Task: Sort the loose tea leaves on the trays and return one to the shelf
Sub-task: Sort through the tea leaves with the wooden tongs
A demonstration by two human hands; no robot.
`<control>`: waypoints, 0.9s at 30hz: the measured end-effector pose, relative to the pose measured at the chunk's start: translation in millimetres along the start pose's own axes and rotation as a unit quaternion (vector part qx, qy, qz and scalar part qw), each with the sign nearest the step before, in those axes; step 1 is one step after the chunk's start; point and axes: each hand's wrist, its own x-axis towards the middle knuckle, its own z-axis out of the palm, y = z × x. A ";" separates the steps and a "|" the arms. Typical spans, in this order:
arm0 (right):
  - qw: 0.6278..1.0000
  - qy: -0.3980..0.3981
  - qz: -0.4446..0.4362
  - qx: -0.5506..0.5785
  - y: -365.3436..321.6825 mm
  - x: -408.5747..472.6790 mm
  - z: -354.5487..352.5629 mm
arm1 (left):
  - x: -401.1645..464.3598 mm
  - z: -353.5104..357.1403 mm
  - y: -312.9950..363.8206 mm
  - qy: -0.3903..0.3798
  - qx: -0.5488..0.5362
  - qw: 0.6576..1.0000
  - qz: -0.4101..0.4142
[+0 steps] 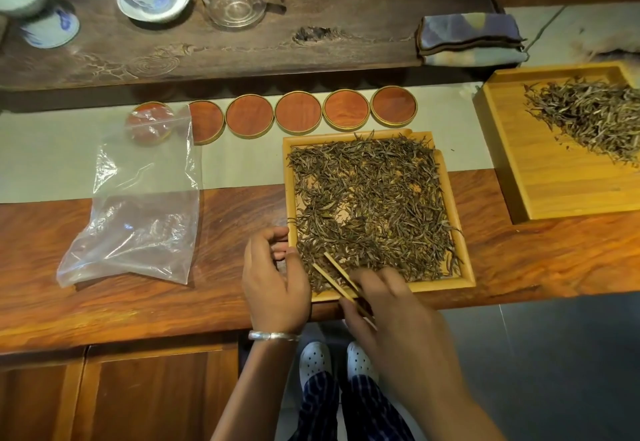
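On the wooden worktop (221, 232) a bamboo tray (464, 243) sits straight ahead, its floor almost covered by a spread of loose tea leaves (374, 205). The right hand (384, 305) has its grip closed on a pair of wooden tweezers (334, 276), whose two prongs slant up and left with their tips lying in the leaves at the tray's near left corner. The left hand (275, 281) sits at the tray's left edge, fingers curled in towards the rim; whether they actually pinch a leaf or only touch the edge cannot be told, so its grip stays unclear. A silver bangle (273, 336) circles that wrist. A second tray (540, 194), well apart on the far right, holds a smaller heap of paler leaves (588, 115) in its far half. Left of the near tray lies a clear plastic bag (145, 205), its top overlapping the first of a row of round wooden coasters (298, 112).
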 end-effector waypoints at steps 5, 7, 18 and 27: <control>1.000 0.014 0.003 -0.007 4.9 -1.9 -2.0 | 0.3 0.9 -2.5 0.001 -0.005 1.000 -0.001; 1.000 0.004 -0.005 -0.008 5.6 -2.3 -0.4 | 0.1 0.7 -1.9 0.002 -0.009 1.000 0.004; 0.998 0.063 0.007 -0.001 25.1 30.4 -19.9 | 0.0 0.8 0.0 0.008 -0.007 1.000 0.001; 0.998 0.055 0.004 0.019 28.9 41.1 -21.0 | 0.3 -1.1 4.0 0.000 0.003 1.000 0.009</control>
